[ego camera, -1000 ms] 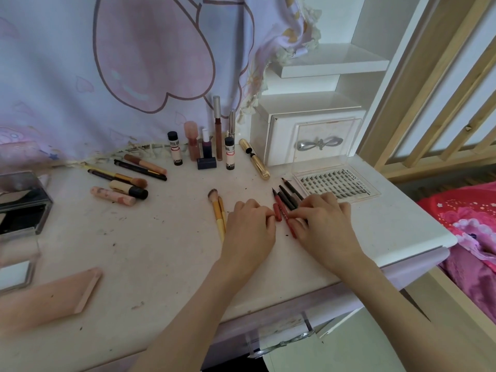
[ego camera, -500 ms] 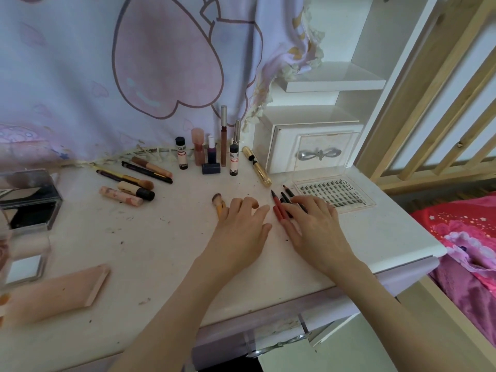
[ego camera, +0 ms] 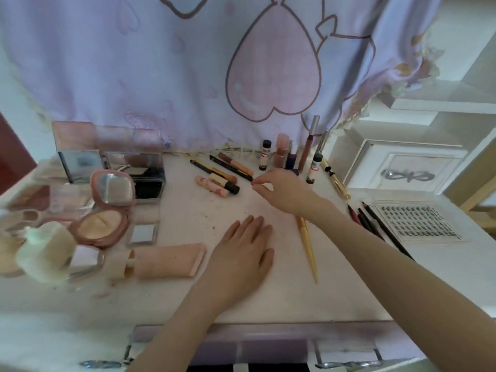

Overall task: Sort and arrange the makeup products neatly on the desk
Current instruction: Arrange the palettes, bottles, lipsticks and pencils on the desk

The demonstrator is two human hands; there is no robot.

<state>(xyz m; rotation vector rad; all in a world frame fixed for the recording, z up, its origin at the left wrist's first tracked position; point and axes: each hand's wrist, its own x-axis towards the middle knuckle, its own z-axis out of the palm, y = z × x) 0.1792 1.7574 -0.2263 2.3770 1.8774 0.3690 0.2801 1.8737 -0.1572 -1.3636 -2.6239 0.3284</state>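
My left hand [ego camera: 241, 249] lies flat and open on the white desk [ego camera: 188, 296], just right of a pink tube [ego camera: 166, 260]. My right hand [ego camera: 280, 190] reaches across to the back and pinches the near end of a black pencil [ego camera: 230, 167], with thumb and forefinger. That pencil lies in a loose group of sticks and pens [ego camera: 218, 181]. Small bottles and lip tubes [ego camera: 281, 153] stand upright behind my right hand. A gold-handled brush [ego camera: 308, 247] lies under my right forearm. Red and black pencils [ego camera: 367, 221] lie side by side at the right.
At the left are an open pink compact [ego camera: 103, 214], mirrored boxes [ego camera: 107, 163], palettes and a white jar [ego camera: 45, 251]. A clear lash tray [ego camera: 418, 222] and a white drawer box [ego camera: 408, 169] sit at the right. A gold tube [ego camera: 336, 182] lies near them. A lilac curtain [ego camera: 188, 76] hangs behind.
My right hand left the red and black pencils and reached left and back to the black pencil. My left hand slid left and lies flat. The view swung left.
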